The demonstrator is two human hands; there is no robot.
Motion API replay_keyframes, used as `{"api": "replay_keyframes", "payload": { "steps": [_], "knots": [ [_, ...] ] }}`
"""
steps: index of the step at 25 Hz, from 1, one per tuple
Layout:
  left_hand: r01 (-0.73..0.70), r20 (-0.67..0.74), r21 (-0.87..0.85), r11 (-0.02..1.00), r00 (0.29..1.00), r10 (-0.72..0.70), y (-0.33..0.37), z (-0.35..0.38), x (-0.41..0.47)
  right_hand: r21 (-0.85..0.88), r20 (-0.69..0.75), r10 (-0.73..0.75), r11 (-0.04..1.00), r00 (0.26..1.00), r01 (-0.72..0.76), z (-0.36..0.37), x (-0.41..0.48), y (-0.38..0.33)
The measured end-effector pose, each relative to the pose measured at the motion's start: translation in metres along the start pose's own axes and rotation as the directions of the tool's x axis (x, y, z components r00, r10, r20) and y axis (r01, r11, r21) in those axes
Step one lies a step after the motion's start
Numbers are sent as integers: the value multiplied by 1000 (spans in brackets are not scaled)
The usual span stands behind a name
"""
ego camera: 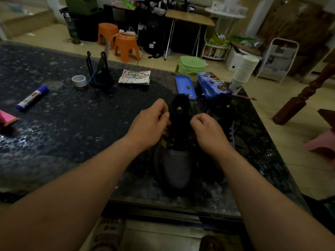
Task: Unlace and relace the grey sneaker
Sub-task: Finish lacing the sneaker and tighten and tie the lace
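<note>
Head view: the grey fabric sneaker, with its black tongue and yellow side stripes, lies on the dark speckled stone desk. Its toe points at the person, and a second dark sneaker stands just beside it on the right. The left hand is curled, thumb against fingertips, at the tongue's left edge. The right hand is balled in a similar pinch at the right edge. Each seems to grip an end of the black lace, though the dim light hides the lace inside the fingers.

Black lace on a black tongue in this light is the main risk, since an eyelet could be skipped or a crossing reversed unnoticed. Neither hand braces the sneaker, so a hard pull could drag it across the glossy desk into its neighbour. An uneven pull would leave one end short.

Readable marks are few. There is a yellow three-bar Adidas logo on the tongue and the same yellow logo on the second sneaker. The label on the blue-capped white marker and the printing on the blue picture tin are too blurred to read.
</note>
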State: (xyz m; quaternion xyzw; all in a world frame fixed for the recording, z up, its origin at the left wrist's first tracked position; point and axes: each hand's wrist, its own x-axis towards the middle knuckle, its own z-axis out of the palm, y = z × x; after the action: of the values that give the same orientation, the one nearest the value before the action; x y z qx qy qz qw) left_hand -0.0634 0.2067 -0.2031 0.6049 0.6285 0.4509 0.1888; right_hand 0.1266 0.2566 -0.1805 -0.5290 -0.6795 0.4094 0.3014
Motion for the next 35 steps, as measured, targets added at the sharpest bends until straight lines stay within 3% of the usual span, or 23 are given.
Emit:
{"api": "replay_keyframes", "payload": {
  "steps": [3, 8, 14, 20, 24, 29, 33, 35],
  "knots": [
    [64, 47, -83, 995, 997, -61, -7, 5, 0, 85, 40, -12, 996, 999, 9, -1, -2, 4],
    [70, 20, -174, 982, 997, -68, -13, 14, 1, -18, -46, -169, 986, 985, 168, 4, 3, 8],
    [56, 32, -117, 992, 998, -52, -10, 12, 3, -126, -44, -246, 963, 968, 239, 5, 6, 9],
    [143, 62, -214, 966, 989, -133, 0, 0, 6, -66, 2, -46, 997, 999, 46, -1, 6, 0],
    [137, 81, -182, 974, 989, -124, -4, 7, 6, -46, 13, 3, 999, 1000, -3, -3, 7, -2],
    [103, 28, -213, 972, 995, -99, -6, 15, 1, -14, 20, -115, 993, 993, 115, 3, 3, 7],
    [11, 87, -93, 996, 996, -3, -4, 12, -15, -49, -4, -196, 979, 981, 196, 6, -6, 14],
    [51, 104, -115, 992, 994, -39, -4, 8, -19, -21, -17, -169, 985, 985, 169, 10, -12, 17]
  ]
}}
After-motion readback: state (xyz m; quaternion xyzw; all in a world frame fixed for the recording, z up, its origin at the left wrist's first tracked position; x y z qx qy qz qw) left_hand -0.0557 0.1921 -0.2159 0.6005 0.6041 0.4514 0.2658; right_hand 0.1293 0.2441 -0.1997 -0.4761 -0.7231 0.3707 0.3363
